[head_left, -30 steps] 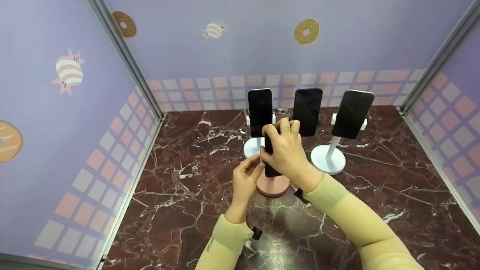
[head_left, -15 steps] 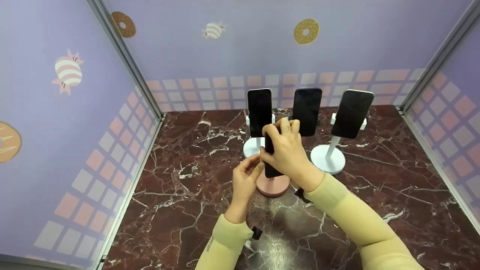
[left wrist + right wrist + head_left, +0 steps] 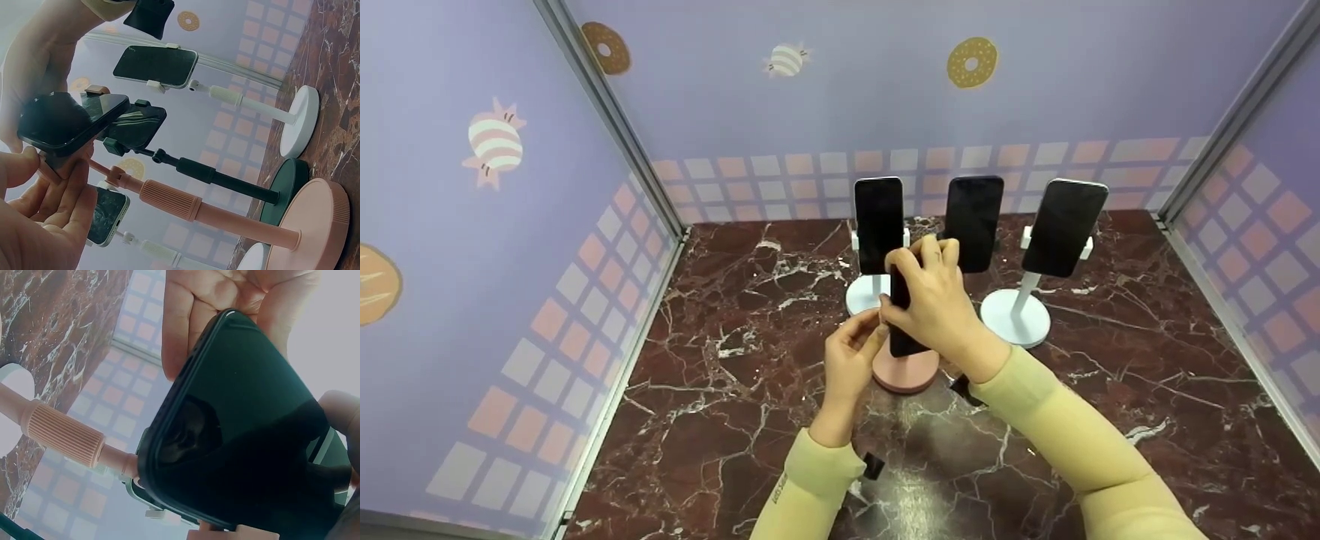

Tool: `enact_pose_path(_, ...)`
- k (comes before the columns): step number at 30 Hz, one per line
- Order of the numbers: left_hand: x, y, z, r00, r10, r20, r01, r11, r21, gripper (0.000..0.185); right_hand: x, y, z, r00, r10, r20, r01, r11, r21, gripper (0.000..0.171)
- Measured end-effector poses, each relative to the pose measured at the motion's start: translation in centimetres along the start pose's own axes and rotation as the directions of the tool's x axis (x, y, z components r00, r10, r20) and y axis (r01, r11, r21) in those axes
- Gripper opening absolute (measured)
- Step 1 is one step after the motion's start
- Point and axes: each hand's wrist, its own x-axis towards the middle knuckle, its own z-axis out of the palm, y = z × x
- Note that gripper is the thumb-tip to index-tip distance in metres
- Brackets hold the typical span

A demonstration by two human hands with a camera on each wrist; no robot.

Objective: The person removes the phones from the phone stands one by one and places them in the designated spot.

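Note:
My right hand (image 3: 937, 300) grips the upper part of a black smartphone (image 3: 236, 422), which sits at the head of a pink phone stand (image 3: 225, 219). Beside the phone's left edge, my left hand (image 3: 851, 360) pinches the stand's pink clamp (image 3: 50, 169) between thumb and fingers. On the opposite edge of the phone another pink clamp jaw shows in the right wrist view. Most of the phone's screen is covered by my right hand in the head view. The stand's round pink base (image 3: 906, 371) rests on the table.
Behind stand three phones in holders: a left phone (image 3: 879, 225) on a white stand, a middle phone (image 3: 975, 225) on a dark green stand (image 3: 230, 183), and a right phone (image 3: 1065, 229) on a white stand (image 3: 1016, 319). Patterned panels (image 3: 825, 90) enclose the marbled table (image 3: 735, 420).

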Motion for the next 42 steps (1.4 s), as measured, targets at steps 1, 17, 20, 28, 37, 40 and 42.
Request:
enact_pose_path(1,-0.01,0.02,0.00,1.000,0.001,0.001,-0.001,1.000,0.002,0.028,0.01,0.02,0.00,1.000,-0.004,-0.003,0.004,1.000,0.003,0.046)
enact_pose_path(17,-0.12,-0.03,-0.05,1.000,0.024,0.008,-0.024,0.999,0.031,0.026,-0.02,0.40,-0.08,1.000,-0.024,-0.003,0.024,0.998,0.054,0.044)
enact_pose_path(20,-0.10,-0.01,0.00,1.000,0.022,0.009,-0.022,0.999,0.023,0.026,-0.04,0.40,-0.12,1.000,-0.023,0.000,0.023,0.998,0.063,0.045)
enact_pose_path(28,-0.08,-0.05,0.05,1.000,0.024,0.002,-0.024,1.000,0.015,0.025,-0.04,0.38,-0.15,1.000,-0.030,-0.003,0.030,0.997,0.071,0.045)
enact_pose_path(37,-0.18,-0.05,0.02,1.000,0.027,-0.003,-0.027,0.999,0.020,0.025,-0.01,0.36,-0.22,0.999,-0.034,-0.001,0.034,0.996,0.077,0.045)
enact_pose_path(40,-0.17,-0.05,0.03,1.000,0.026,-0.005,-0.026,0.999,0.020,0.025,0.00,0.34,-0.19,0.999,-0.040,-0.007,0.041,0.996,0.082,0.044)
enact_pose_path(42,-0.17,-0.06,0.05,1.000,0.028,-0.005,-0.028,0.999,0.019,0.025,0.02,0.30,-0.19,0.999,-0.043,-0.011,0.043,0.995,0.089,0.045)
